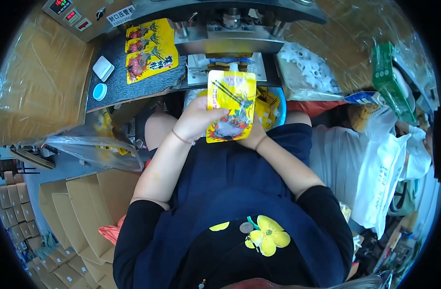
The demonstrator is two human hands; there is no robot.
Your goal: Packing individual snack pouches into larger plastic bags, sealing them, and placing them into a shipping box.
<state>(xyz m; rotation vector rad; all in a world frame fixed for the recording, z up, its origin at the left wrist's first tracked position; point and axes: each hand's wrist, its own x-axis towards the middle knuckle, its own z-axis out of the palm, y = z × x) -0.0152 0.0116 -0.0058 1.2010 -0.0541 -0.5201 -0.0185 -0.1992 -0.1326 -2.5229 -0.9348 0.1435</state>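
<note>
A yellow spout pouch [232, 103] printed with chopsticks and food stands upright in front of my lap, its pale spout at the top edge. My left hand [199, 119] grips its left side, thumb across the front. At the lower right edge my right hand [254, 137] holds it from behind, with most of its fingers hidden by the pouch. Just beyond the pouch is the metal sealing press [229, 46], with a lower fixture [197, 65] under its bar. Several similar flat pouches [153, 53] lie overlapped on the dark mat to the left.
Beside the mat's left edge sit a white case [103, 68] and a small round blue-topped container [100, 91]. White plastic spouts [311, 70] are heaped on the right. Below the press, a blue basin [282, 110] holds yellow pouches. Cardboard boxes [42, 72] and a green box [386, 79] flank the bench.
</note>
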